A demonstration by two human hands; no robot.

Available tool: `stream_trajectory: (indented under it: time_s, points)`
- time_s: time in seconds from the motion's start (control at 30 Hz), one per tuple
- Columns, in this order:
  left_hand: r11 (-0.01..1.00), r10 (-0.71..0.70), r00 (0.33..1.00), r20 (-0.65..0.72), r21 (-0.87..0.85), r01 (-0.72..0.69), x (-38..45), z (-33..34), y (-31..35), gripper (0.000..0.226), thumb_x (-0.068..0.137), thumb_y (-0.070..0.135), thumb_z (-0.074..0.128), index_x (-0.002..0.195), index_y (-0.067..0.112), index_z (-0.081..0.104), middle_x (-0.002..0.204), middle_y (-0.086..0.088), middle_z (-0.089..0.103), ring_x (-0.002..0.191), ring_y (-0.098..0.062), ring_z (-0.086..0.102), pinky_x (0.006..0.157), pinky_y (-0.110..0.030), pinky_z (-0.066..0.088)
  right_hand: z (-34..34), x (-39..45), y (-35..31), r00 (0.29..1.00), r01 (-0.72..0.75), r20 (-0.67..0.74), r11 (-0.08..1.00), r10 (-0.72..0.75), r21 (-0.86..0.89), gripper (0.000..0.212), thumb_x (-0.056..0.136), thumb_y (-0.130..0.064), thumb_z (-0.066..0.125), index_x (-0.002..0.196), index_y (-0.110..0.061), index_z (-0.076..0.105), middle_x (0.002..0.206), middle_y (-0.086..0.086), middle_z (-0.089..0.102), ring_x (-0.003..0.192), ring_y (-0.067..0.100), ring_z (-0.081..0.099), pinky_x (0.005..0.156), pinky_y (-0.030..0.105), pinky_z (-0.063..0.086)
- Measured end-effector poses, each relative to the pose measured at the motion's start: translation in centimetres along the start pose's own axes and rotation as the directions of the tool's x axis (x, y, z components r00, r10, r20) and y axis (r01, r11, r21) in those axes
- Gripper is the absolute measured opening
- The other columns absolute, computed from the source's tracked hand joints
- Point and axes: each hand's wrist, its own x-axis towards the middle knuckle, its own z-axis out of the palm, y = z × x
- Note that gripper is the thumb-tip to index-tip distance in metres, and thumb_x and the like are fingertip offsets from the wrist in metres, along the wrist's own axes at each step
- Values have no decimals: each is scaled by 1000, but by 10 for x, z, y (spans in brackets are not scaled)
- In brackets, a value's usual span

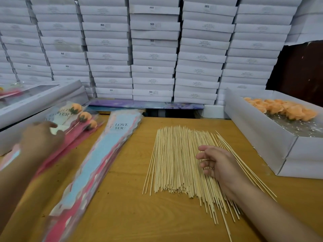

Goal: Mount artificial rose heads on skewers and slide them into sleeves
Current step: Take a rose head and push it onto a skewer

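A wide spread of thin bamboo skewers (176, 159) lies on the wooden table (122, 198). My right hand (218, 165) hovers over its right part, fingers loosely curled, holding nothing. Loose orange rose heads (286, 109) fill a white box (262, 137) at the right. A stack of blue and pink "LOVE YOU" sleeves (97, 161) lies left of centre. Further left, several sleeved roses on skewers (82, 116) lie piled. My left hand (40, 138), blurred, rests on that pile; whether it grips anything is unclear.
White flat boxes (153, 49) are stacked high along the whole back. Two long windowed white boxes (42, 98) stand at the left behind the finished pile. A purple printed sheet (139, 103) lies at the foot of the stacks.
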Motion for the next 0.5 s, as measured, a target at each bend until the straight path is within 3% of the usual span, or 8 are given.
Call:
stream_trajectory:
  time_s: [0.13,0.23,0.5]
  points:
    - [956,194,980,41,-232,-180,-39,9,64,30,93,24,56,116,10,69,121,-24,65,108,-43,59,90,-44,48,0,-1,1,1000,11,3,1000,-11,-11,22,98,-8,50,106,-11,70,82,5,75,59,12,63,49,23,51]
    - [903,316,942,117,-341,-260,-80,28,107,31,98,22,54,125,10,64,126,-17,65,113,-33,58,86,-34,41,-1,-2,1,1000,19,4,1000,-19,-22,21,98,-8,51,106,-12,70,82,7,75,60,13,63,49,24,51]
    - [855,483,771,416,-414,-312,-157,81,157,50,104,47,40,147,22,44,151,-2,46,134,-20,46,108,-33,35,1,-3,-2,999,44,-5,999,-44,-30,21,97,-4,51,106,-11,69,78,5,74,56,12,62,47,22,49]
